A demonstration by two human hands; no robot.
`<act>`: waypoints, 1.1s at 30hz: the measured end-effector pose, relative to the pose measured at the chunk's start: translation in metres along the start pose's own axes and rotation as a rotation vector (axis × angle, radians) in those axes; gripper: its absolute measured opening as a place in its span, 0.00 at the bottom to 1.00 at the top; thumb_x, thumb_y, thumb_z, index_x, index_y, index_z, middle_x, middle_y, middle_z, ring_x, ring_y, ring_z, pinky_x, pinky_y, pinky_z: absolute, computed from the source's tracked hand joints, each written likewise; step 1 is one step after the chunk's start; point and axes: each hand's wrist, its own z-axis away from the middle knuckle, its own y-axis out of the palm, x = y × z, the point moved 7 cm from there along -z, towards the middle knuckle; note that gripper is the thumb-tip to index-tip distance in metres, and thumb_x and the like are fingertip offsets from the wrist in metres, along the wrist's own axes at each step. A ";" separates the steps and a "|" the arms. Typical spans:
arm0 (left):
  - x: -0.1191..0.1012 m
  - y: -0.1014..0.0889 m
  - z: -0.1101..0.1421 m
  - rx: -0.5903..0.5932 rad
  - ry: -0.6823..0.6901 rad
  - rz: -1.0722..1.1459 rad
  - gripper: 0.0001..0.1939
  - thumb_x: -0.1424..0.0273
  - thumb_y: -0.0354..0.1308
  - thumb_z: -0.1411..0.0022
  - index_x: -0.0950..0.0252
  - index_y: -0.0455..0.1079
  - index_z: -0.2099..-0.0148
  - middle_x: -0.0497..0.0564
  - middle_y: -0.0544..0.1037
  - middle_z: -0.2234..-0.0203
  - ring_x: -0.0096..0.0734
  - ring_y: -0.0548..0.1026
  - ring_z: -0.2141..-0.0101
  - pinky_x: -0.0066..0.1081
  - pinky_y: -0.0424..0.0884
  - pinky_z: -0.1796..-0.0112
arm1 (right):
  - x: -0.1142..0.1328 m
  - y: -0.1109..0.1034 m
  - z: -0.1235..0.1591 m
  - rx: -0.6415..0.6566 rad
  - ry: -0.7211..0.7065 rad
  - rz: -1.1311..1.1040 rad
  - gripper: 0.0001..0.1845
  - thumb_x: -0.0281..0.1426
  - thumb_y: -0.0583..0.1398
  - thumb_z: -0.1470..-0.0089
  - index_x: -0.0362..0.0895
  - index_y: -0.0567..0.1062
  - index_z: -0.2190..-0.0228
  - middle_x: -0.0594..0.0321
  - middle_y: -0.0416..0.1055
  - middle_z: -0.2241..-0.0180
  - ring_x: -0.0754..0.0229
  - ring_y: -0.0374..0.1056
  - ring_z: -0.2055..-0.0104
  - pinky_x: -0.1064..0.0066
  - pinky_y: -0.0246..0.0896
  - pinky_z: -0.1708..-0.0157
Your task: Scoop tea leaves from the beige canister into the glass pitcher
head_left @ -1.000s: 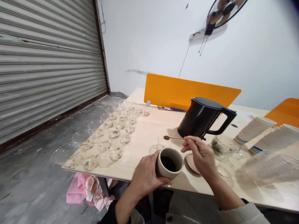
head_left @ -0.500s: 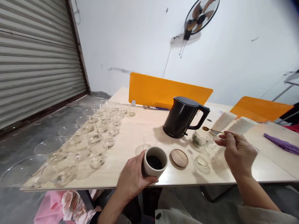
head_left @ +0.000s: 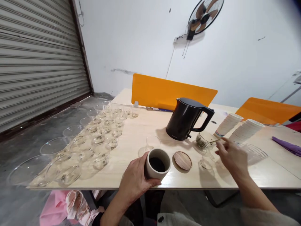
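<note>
My left hand (head_left: 135,178) is wrapped round a pale ceramic canister (head_left: 158,164) with dark contents, tilted toward me at the table's front edge. My right hand (head_left: 232,158) pinches the handle of a thin spoon (head_left: 213,141). The spoon's bowl end is down at a glass cup (head_left: 202,141) holding what looks like dry tea leaves; its exact depth I cannot make out. A round wooden lid (head_left: 182,160) lies just right of the canister. Behind the canister stands a small clear glass (head_left: 153,142). Another clear glass piece (head_left: 206,163) sits below the cup.
A black electric kettle (head_left: 185,119) stands behind the lid. Many clear glass cups (head_left: 101,135) crowd the table's left side. Stacked paper cups (head_left: 246,131), clear nested lids or cups (head_left: 252,153) and a purple cloth (head_left: 285,146) are at right. An orange divider (head_left: 169,92) edges the back.
My right hand has lowered, bringing the spoon from above the glass cup down to it. My left hand still holds the canister. The whole view has shifted slightly.
</note>
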 end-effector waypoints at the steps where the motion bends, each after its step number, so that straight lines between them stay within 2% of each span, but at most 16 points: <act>1: -0.001 0.000 0.000 -0.001 0.002 0.001 0.51 0.55 0.75 0.54 0.55 0.56 0.32 0.55 0.75 0.43 0.53 0.72 0.44 0.48 0.67 0.45 | 0.007 -0.007 0.006 -0.010 -0.017 0.073 0.21 0.45 0.61 0.39 0.46 0.78 0.51 0.58 0.75 0.77 0.45 0.75 0.68 0.52 0.69 0.65; 2: -0.001 -0.001 0.000 -0.003 0.005 0.001 0.51 0.56 0.75 0.54 0.55 0.56 0.32 0.55 0.75 0.43 0.53 0.72 0.44 0.47 0.67 0.45 | 0.017 -0.011 0.016 -0.001 -0.045 0.119 0.23 0.46 0.60 0.39 0.48 0.77 0.47 0.59 0.75 0.77 0.44 0.76 0.68 0.53 0.69 0.66; 4: -0.003 -0.003 -0.001 -0.012 0.006 -0.006 0.52 0.55 0.75 0.55 0.55 0.56 0.32 0.55 0.75 0.43 0.52 0.73 0.45 0.47 0.68 0.45 | 0.043 -0.007 0.041 0.069 -0.110 0.019 0.26 0.48 0.59 0.39 0.52 0.74 0.44 0.58 0.78 0.72 0.45 0.77 0.68 0.56 0.70 0.69; 6: -0.004 -0.005 -0.001 -0.018 0.007 -0.017 0.53 0.54 0.75 0.55 0.55 0.56 0.32 0.55 0.75 0.44 0.52 0.73 0.46 0.47 0.68 0.46 | 0.078 0.018 0.076 0.304 -0.225 -0.209 0.30 0.49 0.61 0.40 0.54 0.70 0.40 0.58 0.80 0.61 0.49 0.78 0.66 0.58 0.74 0.68; 7: -0.005 -0.005 -0.001 -0.015 0.011 -0.022 0.53 0.53 0.75 0.55 0.55 0.56 0.32 0.55 0.76 0.45 0.52 0.73 0.46 0.47 0.68 0.46 | 0.095 0.034 0.096 0.439 -0.279 -0.291 0.33 0.47 0.62 0.41 0.54 0.66 0.37 0.56 0.79 0.54 0.49 0.79 0.60 0.57 0.76 0.63; 9: -0.008 -0.006 -0.002 -0.006 0.031 -0.026 0.52 0.52 0.75 0.55 0.55 0.57 0.32 0.55 0.76 0.45 0.52 0.74 0.47 0.47 0.68 0.46 | 0.124 0.060 0.127 0.577 -0.388 -0.385 0.43 0.46 0.65 0.44 0.54 0.58 0.32 0.52 0.71 0.41 0.46 0.74 0.47 0.54 0.75 0.52; 11: -0.011 -0.006 -0.002 0.001 0.063 -0.023 0.49 0.51 0.73 0.53 0.55 0.58 0.33 0.54 0.76 0.45 0.51 0.75 0.48 0.46 0.69 0.47 | 0.143 0.081 0.145 0.607 -0.476 -0.405 0.52 0.47 0.69 0.49 0.53 0.53 0.30 0.51 0.63 0.35 0.41 0.65 0.37 0.49 0.69 0.44; 13: -0.013 -0.006 -0.002 -0.003 0.096 -0.016 0.48 0.50 0.72 0.51 0.55 0.58 0.33 0.54 0.76 0.45 0.50 0.75 0.49 0.46 0.69 0.47 | 0.150 0.093 0.149 0.580 -0.504 -0.402 0.54 0.48 0.70 0.50 0.52 0.53 0.30 0.50 0.62 0.35 0.39 0.61 0.35 0.47 0.64 0.40; 17: -0.013 -0.006 -0.001 -0.017 0.138 -0.013 0.49 0.46 0.71 0.52 0.56 0.59 0.33 0.55 0.75 0.43 0.51 0.75 0.48 0.47 0.68 0.46 | 0.146 0.100 0.141 0.516 -0.488 -0.390 0.47 0.47 0.68 0.48 0.50 0.60 0.33 0.49 0.69 0.40 0.39 0.67 0.40 0.47 0.67 0.43; 20: -0.010 -0.003 -0.002 0.004 0.153 -0.023 0.55 0.44 0.73 0.56 0.55 0.57 0.31 0.56 0.74 0.41 0.51 0.74 0.47 0.48 0.68 0.45 | 0.138 0.094 0.134 0.470 -0.471 -0.364 0.44 0.47 0.70 0.51 0.50 0.66 0.37 0.50 0.72 0.43 0.38 0.70 0.43 0.47 0.70 0.47; 23: -0.006 -0.001 -0.002 0.010 0.162 -0.032 0.59 0.42 0.73 0.59 0.57 0.56 0.30 0.58 0.73 0.40 0.53 0.73 0.45 0.50 0.67 0.44 | 0.128 0.082 0.119 0.458 -0.397 -0.373 0.41 0.48 0.69 0.51 0.51 0.68 0.39 0.52 0.73 0.44 0.41 0.73 0.46 0.52 0.75 0.54; 26: -0.004 0.000 -0.001 0.006 0.172 -0.037 0.59 0.42 0.73 0.58 0.58 0.56 0.30 0.59 0.73 0.40 0.53 0.73 0.45 0.50 0.67 0.44 | 0.121 0.065 0.089 0.422 -0.303 -0.363 0.41 0.48 0.68 0.51 0.51 0.68 0.38 0.53 0.74 0.44 0.45 0.76 0.51 0.58 0.76 0.59; 29: -0.004 -0.001 -0.001 0.004 0.166 -0.039 0.58 0.42 0.73 0.57 0.57 0.56 0.29 0.58 0.75 0.42 0.52 0.74 0.46 0.50 0.67 0.44 | 0.127 0.053 0.047 0.335 -0.248 -0.330 0.42 0.48 0.69 0.53 0.50 0.69 0.39 0.53 0.75 0.46 0.50 0.77 0.61 0.61 0.74 0.63; 31: -0.004 -0.001 -0.001 0.003 0.160 -0.039 0.58 0.42 0.72 0.56 0.57 0.56 0.29 0.58 0.76 0.44 0.52 0.74 0.47 0.50 0.67 0.44 | 0.138 0.056 0.019 0.276 -0.252 -0.315 0.43 0.47 0.70 0.54 0.49 0.70 0.39 0.52 0.75 0.47 0.51 0.77 0.62 0.60 0.73 0.62; 33: -0.004 -0.001 -0.002 0.007 0.158 -0.040 0.57 0.41 0.71 0.56 0.57 0.56 0.29 0.58 0.76 0.44 0.53 0.74 0.46 0.50 0.67 0.44 | 0.151 0.074 -0.004 0.251 -0.269 -0.319 0.43 0.47 0.70 0.55 0.48 0.70 0.40 0.53 0.75 0.47 0.47 0.75 0.54 0.57 0.71 0.55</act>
